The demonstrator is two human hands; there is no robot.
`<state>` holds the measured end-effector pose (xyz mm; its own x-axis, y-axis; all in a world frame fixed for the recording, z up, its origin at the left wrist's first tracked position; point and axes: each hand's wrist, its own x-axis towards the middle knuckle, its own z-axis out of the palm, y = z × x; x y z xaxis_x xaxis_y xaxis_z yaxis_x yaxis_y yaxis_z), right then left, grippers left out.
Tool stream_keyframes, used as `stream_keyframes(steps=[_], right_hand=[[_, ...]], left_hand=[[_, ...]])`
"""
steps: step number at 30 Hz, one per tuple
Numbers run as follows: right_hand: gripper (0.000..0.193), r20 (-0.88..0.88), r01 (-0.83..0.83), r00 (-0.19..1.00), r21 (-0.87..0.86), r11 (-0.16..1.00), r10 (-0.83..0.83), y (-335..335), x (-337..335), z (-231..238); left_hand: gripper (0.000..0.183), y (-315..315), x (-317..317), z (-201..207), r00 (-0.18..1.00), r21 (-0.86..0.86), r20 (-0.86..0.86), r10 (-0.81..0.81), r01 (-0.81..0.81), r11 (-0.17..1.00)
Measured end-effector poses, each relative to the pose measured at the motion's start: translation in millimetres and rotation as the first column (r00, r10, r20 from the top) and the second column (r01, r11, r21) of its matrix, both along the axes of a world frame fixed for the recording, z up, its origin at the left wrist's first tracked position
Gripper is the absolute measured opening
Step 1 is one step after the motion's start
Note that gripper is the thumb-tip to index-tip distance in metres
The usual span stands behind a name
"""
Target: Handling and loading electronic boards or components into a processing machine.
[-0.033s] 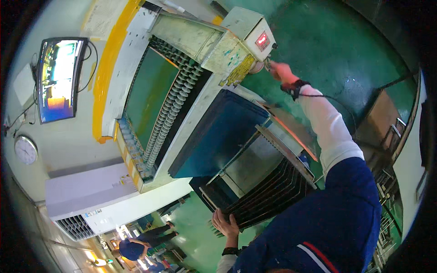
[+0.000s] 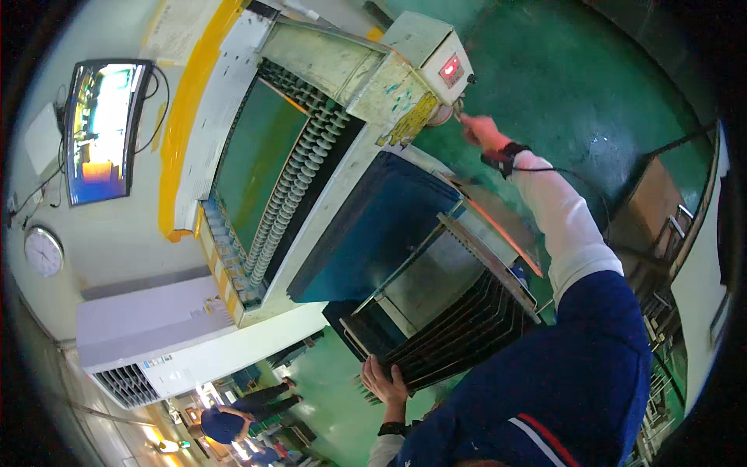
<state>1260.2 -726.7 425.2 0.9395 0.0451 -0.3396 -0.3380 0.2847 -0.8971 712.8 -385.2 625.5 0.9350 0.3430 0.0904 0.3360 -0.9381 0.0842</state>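
My right hand (image 2: 485, 135), partly smeared by motion, is closed at a small grey metal piece (image 2: 457, 107) below a pale control box (image 2: 436, 58) with a red light. Whether its fingers wrap that piece is hard to make out. My left hand (image 2: 384, 384) lies with fingers apart on the near left corner of a rack (image 2: 490, 261) holding several dark thin panels (image 2: 459, 335) upright in slots. Beyond the rack leans a stack of dark blue boards (image 2: 373, 226), touching neither hand.
A machine with rows of rollers (image 2: 292, 187) and a green panel (image 2: 261, 156) stands beyond the boards. On the left are a wall screen (image 2: 105, 132), a clock (image 2: 43, 251) and a white cabinet (image 2: 148, 319). Another person (image 2: 226, 424) stands farther off on the green floor.
My right hand has moved slightly lower beside the control box. My left hand stays on the rack.
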Motion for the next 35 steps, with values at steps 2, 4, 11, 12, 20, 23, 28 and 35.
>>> stream_keyframes(steps=[2,4,11,12,20,23,28,35], right_hand=[[0.034,0.029,-0.254,0.967,0.045,0.966,0.253,17,-26,-15],[0.031,-0.105,-0.447,0.880,0.146,0.882,0.464,52,-69,10],[0.030,-0.129,-0.700,0.713,-0.077,0.710,0.690,98,-126,80],[0.030,-0.100,-0.729,0.684,-0.135,0.671,0.723,107,-133,96],[0.039,0.069,-0.789,0.289,-0.548,0.279,0.955,182,-219,181],[0.044,0.063,-0.752,0.066,-0.653,0.092,0.996,207,-260,187],[0.056,-0.010,-0.688,-0.132,-0.719,-0.099,0.991,236,-329,187],[0.076,-0.230,-0.552,-0.011,-0.810,-0.198,0.973,255,-372,181]], left_hand=[[0.054,2,-2,1,0.999,0.021,-0.030,0.032,-0.031,0.999],[0.059,7,-14,3,0.997,0.000,-0.040,0.069,-0.069,0.998],[0.067,13,-9,18,0.995,-0.024,0.035,0.090,-0.090,0.996],[0.067,15,-12,18,0.994,-0.046,0.068,0.085,-0.081,0.996],[0.057,19,-25,18,0.967,-0.132,0.242,0.074,-0.043,0.990],[0.055,24,-33,15,0.958,-0.163,0.277,0.075,-0.030,0.986],[0.055,30,-43,19,0.946,-0.175,0.319,0.064,-0.007,0.984],[0.065,37,-53,9,0.933,-0.226,0.356,0.058,0.026,0.974]])
